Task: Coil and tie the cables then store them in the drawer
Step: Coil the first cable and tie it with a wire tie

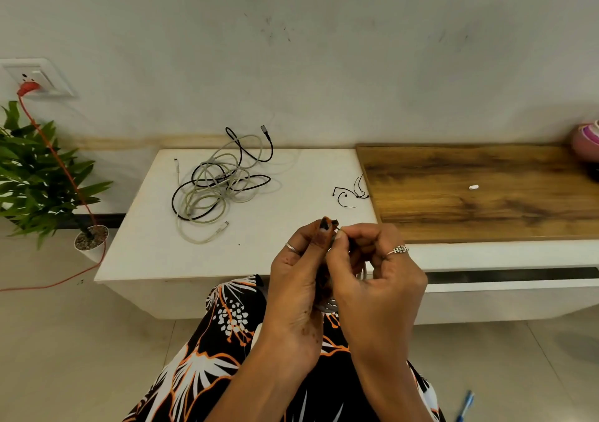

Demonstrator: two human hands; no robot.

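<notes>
- Two hands meet just in front of the white tabletop (pixel 227 259), at its near edge.
- Left hand (pixel 299 279) has its grip curled round a coiled pale cable (pixel 327 306), mostly hidden between the palms.
- Right hand (pixel 372 275) has its grip pinching a thin black tie (pixel 335 224) at the fingertips, touching the left thumb.
- Tangled cables (pixel 220 181), black and pale, lie loose on the tabletop, toward its far-left part.
- Spare black ties (pixel 348 193) sit at the tabletop's right edge, beside the wooden panel (pixel 486 191).
- Potted plant (pixel 39 175) stands left of the tabletop.
</notes>
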